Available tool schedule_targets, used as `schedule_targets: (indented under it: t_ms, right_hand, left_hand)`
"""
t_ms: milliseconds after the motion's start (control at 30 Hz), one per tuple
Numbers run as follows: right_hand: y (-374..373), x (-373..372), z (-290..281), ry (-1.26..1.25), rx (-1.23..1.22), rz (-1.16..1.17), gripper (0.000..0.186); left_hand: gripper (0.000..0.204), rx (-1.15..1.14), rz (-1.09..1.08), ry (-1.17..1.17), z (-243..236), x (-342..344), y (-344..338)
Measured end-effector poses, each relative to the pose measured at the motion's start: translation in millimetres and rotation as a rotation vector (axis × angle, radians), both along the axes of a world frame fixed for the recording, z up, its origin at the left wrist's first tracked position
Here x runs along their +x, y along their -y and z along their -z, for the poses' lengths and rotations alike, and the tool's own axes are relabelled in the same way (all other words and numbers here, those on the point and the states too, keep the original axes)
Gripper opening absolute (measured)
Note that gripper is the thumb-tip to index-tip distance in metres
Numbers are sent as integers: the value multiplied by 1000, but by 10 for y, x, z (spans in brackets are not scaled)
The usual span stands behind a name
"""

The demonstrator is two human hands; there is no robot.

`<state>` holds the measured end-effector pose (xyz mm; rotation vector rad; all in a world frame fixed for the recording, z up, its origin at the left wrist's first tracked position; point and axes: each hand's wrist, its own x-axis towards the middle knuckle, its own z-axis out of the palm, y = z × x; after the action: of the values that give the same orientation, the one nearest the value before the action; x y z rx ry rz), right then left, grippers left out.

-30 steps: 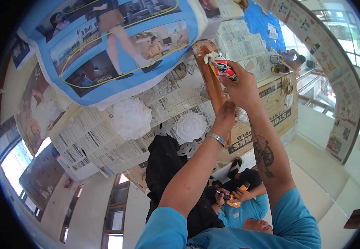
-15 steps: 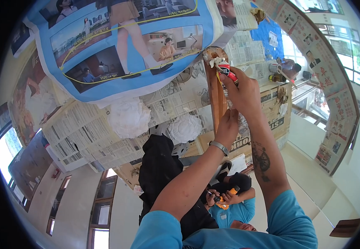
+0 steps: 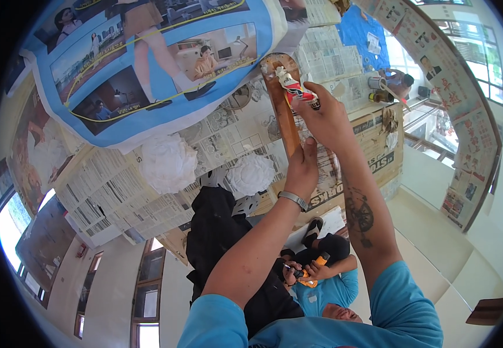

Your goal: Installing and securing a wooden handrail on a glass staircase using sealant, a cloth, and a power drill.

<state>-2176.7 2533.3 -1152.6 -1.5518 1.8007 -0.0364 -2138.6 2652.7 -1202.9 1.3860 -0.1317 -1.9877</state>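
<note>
A narrow orange-brown wooden piece (image 3: 277, 98) with a rounded top lies over newspaper beside a blue printed banner (image 3: 112, 87). My right hand (image 3: 327, 119) is closed around a crumpled red-and-white tube (image 3: 298, 95), whose white-smeared nozzle end rests at or just over the wood's upper part. Below it, my left hand (image 3: 302, 171) grips the lower part of the wood, thumb pointing up and fingertips partly hidden. A pale, streaked strip (image 3: 327, 165) shows between my forearms. Two white ruffled flowers (image 3: 167, 162) lie on the newspaper left of my hands, with black cloth (image 3: 211, 226) below them.
A co-worker (image 3: 327, 296) in turquoise sits below my arms, holding an orange-and-black tool (image 3: 315, 272). Another person (image 3: 399, 84) is farther off by some cans (image 3: 379, 95) and a blue sheet (image 3: 359, 35). A curved newspaper-covered panel (image 3: 454, 98) borders the right side.
My head view has shifted slightly. My right hand still holds the tube against the wood, a little more tilted. My left thumb shows more clearly, raised along the wood.
</note>
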Motion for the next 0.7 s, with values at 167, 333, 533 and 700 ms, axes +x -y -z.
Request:
schedule_targets:
  t_ms: [167, 333, 533, 700]
  right_hand:
    - [-467, -345, -265, 29, 70, -104, 71]
    - [-812, -557, -402, 269, 219, 335, 62]
    - [-870, -615, -424, 298, 145, 243, 47]
    - [-1026, -718, -344, 380, 131, 287, 37]
  left_hand:
    - [46, -163, -17, 64, 73, 44, -59]
    - [56, -114, -91, 83, -51, -47, -11]
    - [58, -125, -186, 60, 76, -130, 68]
    - [44, -148, -324, -134, 78, -71, 290]
